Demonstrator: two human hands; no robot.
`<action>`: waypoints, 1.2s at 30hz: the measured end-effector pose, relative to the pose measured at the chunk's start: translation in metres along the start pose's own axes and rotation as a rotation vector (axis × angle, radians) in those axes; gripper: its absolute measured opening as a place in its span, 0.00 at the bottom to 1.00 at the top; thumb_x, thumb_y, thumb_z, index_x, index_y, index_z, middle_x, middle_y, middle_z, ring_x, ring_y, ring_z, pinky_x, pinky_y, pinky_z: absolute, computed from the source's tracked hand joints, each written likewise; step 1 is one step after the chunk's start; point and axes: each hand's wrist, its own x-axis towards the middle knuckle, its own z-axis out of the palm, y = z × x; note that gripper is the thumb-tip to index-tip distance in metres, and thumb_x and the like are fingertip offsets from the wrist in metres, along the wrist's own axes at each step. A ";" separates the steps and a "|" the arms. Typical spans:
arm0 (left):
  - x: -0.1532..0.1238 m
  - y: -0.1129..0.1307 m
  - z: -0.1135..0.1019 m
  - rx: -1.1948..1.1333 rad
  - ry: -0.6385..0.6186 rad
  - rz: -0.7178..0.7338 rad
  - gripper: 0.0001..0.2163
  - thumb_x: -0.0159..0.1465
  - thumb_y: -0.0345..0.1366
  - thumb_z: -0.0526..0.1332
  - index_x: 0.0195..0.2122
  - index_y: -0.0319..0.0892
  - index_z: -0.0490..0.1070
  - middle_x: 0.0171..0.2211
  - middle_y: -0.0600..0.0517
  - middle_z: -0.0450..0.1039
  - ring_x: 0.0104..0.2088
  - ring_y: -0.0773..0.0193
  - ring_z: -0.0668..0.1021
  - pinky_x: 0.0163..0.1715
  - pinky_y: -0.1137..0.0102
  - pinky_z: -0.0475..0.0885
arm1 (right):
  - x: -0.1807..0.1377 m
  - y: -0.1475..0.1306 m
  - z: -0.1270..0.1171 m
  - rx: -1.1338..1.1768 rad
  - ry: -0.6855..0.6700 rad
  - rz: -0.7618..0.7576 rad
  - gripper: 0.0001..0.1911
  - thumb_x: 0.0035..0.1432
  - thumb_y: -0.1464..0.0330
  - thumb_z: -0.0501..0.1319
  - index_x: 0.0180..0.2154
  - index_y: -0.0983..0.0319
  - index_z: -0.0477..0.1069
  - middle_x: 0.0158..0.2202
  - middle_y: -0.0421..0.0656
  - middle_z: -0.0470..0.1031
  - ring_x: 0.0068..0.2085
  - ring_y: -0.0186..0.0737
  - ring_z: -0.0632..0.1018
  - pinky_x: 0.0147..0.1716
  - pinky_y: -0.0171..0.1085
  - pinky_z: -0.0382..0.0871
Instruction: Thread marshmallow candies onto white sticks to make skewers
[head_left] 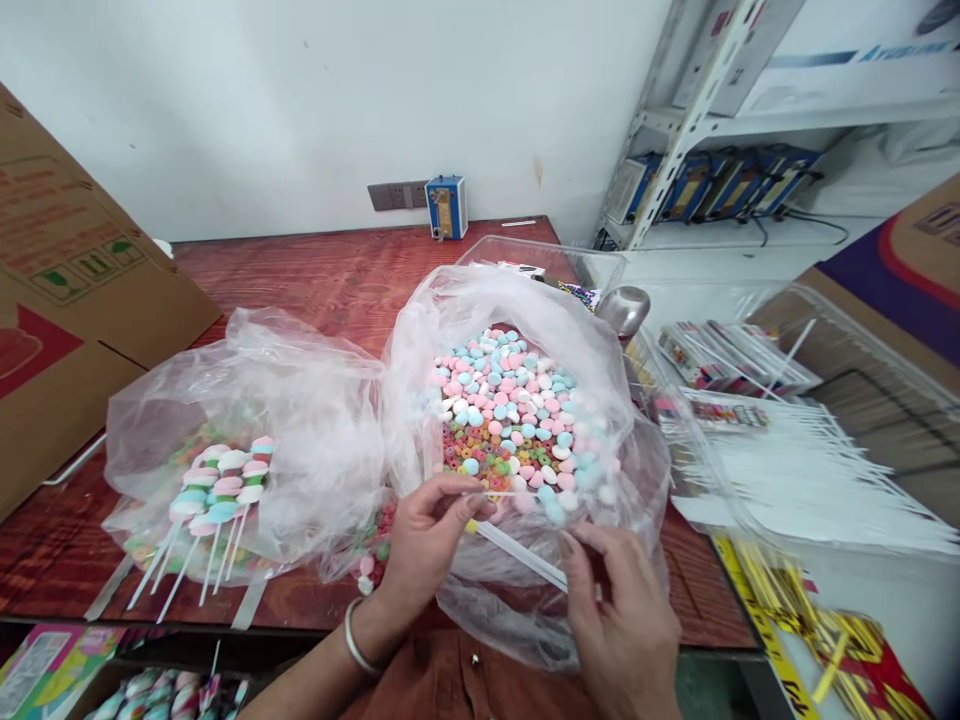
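Steadying was needed for the stick (501, 493) pinched by the left grip (426, 540). White sticks (519, 550) were clasped by the right grip (624, 600).

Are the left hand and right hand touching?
Apart. The head view shows a gap between the left hand and right hand, with round pastel candies visible there.

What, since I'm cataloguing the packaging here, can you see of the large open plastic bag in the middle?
The large bag is thin, translucent, whitish plastic, crumpled, its mouth spread wide. Inside lie rounded pink, pale blue and white pieces, with small multicoloured rings showing at the near left. It rests on the reddish-brown table, beside a smaller plastic bag. Its loose near folds spread under the left hand and right hand; whether either touches it is hard to tell.
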 end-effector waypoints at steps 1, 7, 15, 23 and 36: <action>-0.002 0.003 -0.003 0.083 -0.020 0.179 0.02 0.63 0.30 0.64 0.37 0.41 0.76 0.33 0.50 0.80 0.34 0.63 0.82 0.36 0.70 0.78 | 0.000 -0.002 0.001 0.155 -0.056 0.158 0.14 0.64 0.58 0.59 0.40 0.61 0.77 0.33 0.45 0.77 0.33 0.41 0.77 0.31 0.36 0.70; -0.013 -0.002 0.008 0.514 -0.530 0.866 0.14 0.64 0.23 0.60 0.50 0.39 0.72 0.43 0.45 0.80 0.43 0.63 0.81 0.45 0.70 0.76 | 0.020 -0.004 0.012 0.984 -0.073 0.721 0.19 0.58 0.54 0.62 0.44 0.61 0.74 0.23 0.34 0.68 0.22 0.32 0.70 0.23 0.31 0.65; 0.047 -0.025 -0.008 1.073 -0.187 0.430 0.10 0.68 0.26 0.53 0.43 0.39 0.74 0.40 0.44 0.75 0.43 0.56 0.76 0.44 0.60 0.74 | 0.032 0.031 -0.003 -0.279 -0.332 0.065 0.16 0.66 0.67 0.53 0.50 0.57 0.76 0.42 0.45 0.79 0.41 0.45 0.79 0.34 0.37 0.68; 0.072 -0.028 -0.008 1.304 -0.210 0.240 0.07 0.67 0.29 0.55 0.34 0.40 0.72 0.36 0.47 0.73 0.41 0.55 0.73 0.43 0.59 0.70 | 0.042 0.023 0.008 -0.868 -0.468 0.017 0.13 0.66 0.72 0.57 0.50 0.56 0.73 0.37 0.39 0.77 0.33 0.41 0.81 0.24 0.36 0.60; 0.108 -0.033 0.062 1.248 -0.476 0.291 0.06 0.65 0.27 0.57 0.33 0.41 0.71 0.33 0.47 0.72 0.38 0.56 0.74 0.37 0.65 0.68 | 0.046 0.038 -0.003 -0.761 -0.360 0.053 0.12 0.68 0.69 0.54 0.49 0.56 0.73 0.39 0.40 0.80 0.33 0.39 0.81 0.25 0.36 0.60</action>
